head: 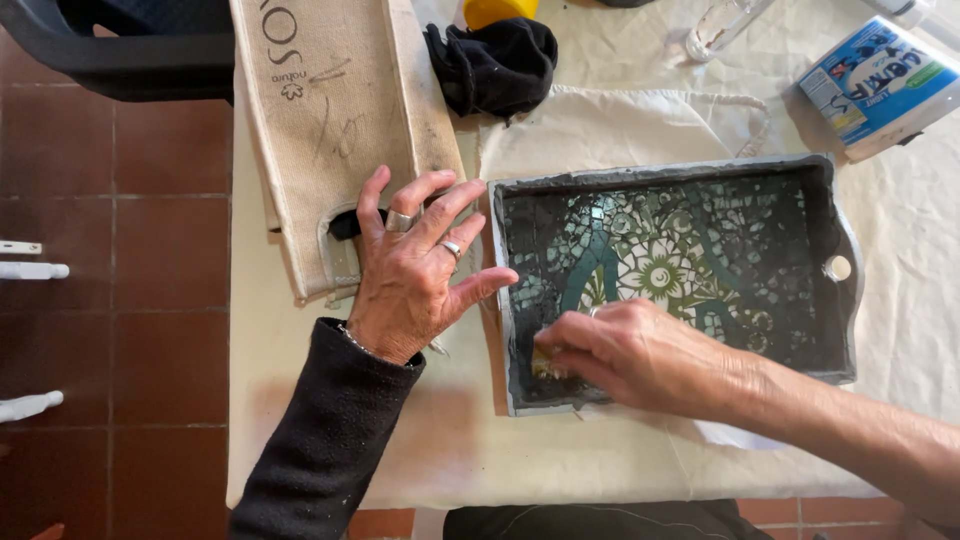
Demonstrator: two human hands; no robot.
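Mid-wipe: right hand (625, 352) pinching small sponge (545, 364) in mosaic tray (845, 300) corner; left hand (415, 265) spread flat, bracing rim. Probably needs steady rubbing next.

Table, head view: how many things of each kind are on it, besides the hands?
Mosaic tray: 1
Canvas bag: 1
Black cloth: 1
Blue-and-white package: 1
Yellow thing, cut off at the top edge: 1
Clear thing, kind unclear: 1
Total: 6
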